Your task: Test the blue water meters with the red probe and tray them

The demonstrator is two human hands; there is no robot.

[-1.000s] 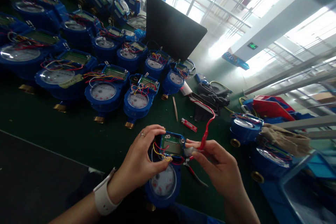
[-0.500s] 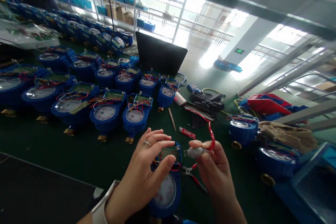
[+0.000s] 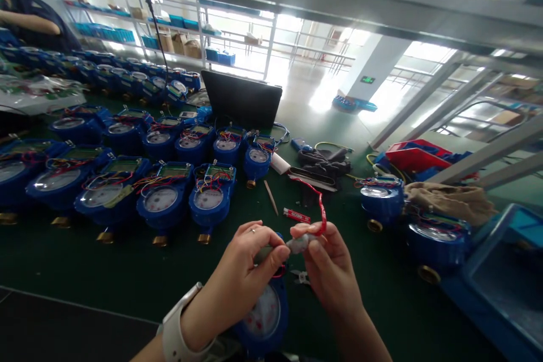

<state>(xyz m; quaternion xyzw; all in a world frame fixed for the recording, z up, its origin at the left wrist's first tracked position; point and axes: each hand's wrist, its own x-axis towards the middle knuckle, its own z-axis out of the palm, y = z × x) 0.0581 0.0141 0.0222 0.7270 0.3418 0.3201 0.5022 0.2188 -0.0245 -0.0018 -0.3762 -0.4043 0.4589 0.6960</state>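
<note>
My right hand [image 3: 335, 263] pinches a grey lumpy connector [image 3: 299, 244] with a red-wrapped cable [image 3: 322, 212] running up from it. Against the connector's left end are the closed fingertips of my left hand [image 3: 250, 257]; what they pinch there is too small to make out. Below both hands a blue meter [image 3: 265, 317] with a round dial lies on the green table, its upper part partly covered by my left hand. Beside it, pliers [image 3: 301, 277] are partly hidden behind my right hand. A red battery [image 3: 297, 215] and a thin wooden stick [image 3: 270, 198] lie beyond.
Rows of blue meters [image 3: 161, 201] fill the left side. A black laptop [image 3: 241, 99] stands behind. Dark gloves [image 3: 324, 163], two more meters, a brown cloth [image 3: 449, 201] and a blue bin [image 3: 504, 277] are to the right. A person [image 3: 38, 20] is at the far left.
My left hand's fingers have closed and moved to the connector's end. The connector in my right hand has shifted slightly left in view. The camera view has tilted up a little.
</note>
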